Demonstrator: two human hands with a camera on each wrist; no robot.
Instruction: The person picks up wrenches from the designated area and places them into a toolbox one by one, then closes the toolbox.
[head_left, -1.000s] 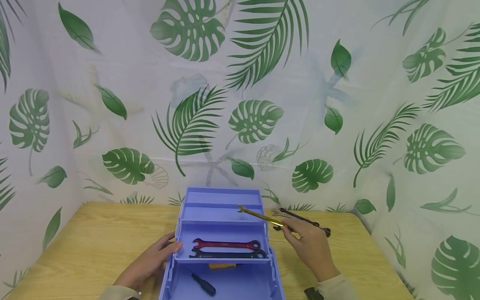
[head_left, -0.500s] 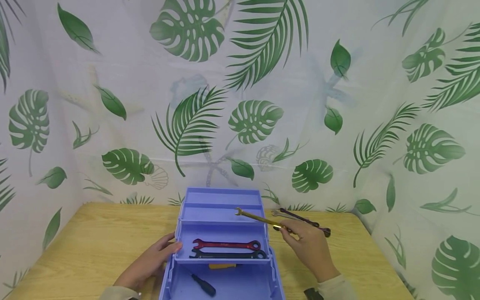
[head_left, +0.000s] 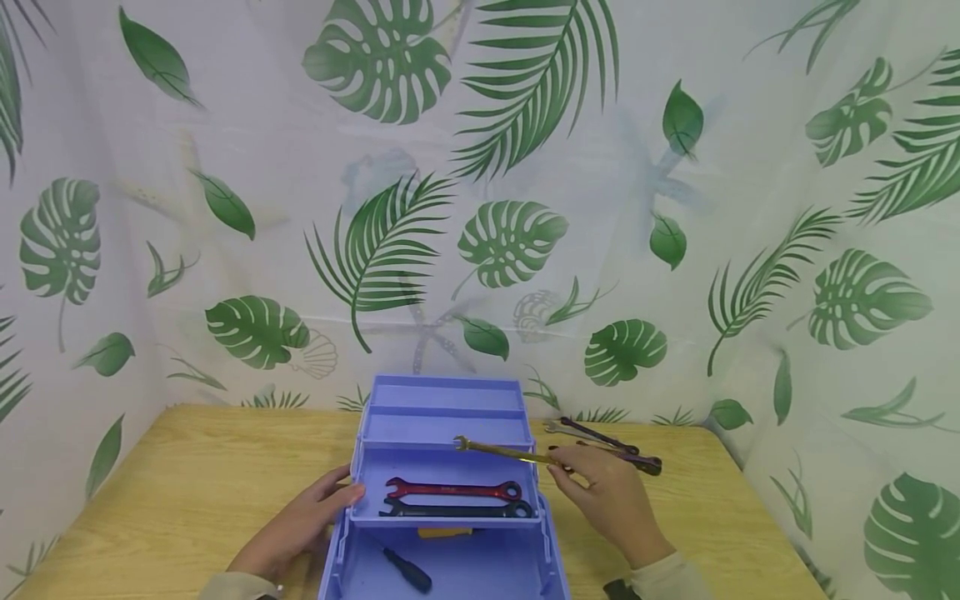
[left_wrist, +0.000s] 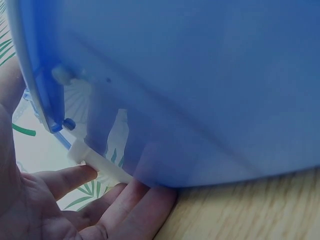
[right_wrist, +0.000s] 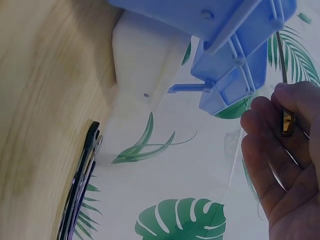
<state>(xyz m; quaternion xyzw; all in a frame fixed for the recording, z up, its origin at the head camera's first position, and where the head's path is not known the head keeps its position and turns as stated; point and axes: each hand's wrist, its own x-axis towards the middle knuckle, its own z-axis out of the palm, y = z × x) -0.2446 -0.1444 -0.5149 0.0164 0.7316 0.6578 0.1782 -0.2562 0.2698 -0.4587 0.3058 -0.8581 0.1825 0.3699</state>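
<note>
My right hand (head_left: pixel 611 500) pinches a gold combination wrench (head_left: pixel 491 451) near its right end. The wrench hangs over the raised tray of a blue toolbox (head_left: pixel 446 522), its open jaw end pointing left. In the right wrist view the gold wrench (right_wrist: pixel 287 122) is between thumb and fingers. In that tray lie a red ratchet wrench (head_left: pixel 453 490) and a black ratchet wrench (head_left: pixel 459 509), side by side. My left hand (head_left: pixel 296 529) holds the toolbox's left side, thumb on the tray rim; the left wrist view shows fingers (left_wrist: pixel 142 212) against the box wall (left_wrist: pixel 210 100).
Several wrenches (head_left: pixel 600 435) lie on the wooden table (head_left: pixel 247 467), right of the toolbox. A dark-handled screwdriver (head_left: pixel 408 572) and a yellow piece (head_left: pixel 445 532), partly hidden under the tray, are in the bottom compartment. A leaf-patterned sheet (head_left: pixel 420 250) stands behind the table.
The gold wrench has moved left and lower over the tray with my right hand, and now lies closer to level. My left hand and the toolbox have stayed in place.
</note>
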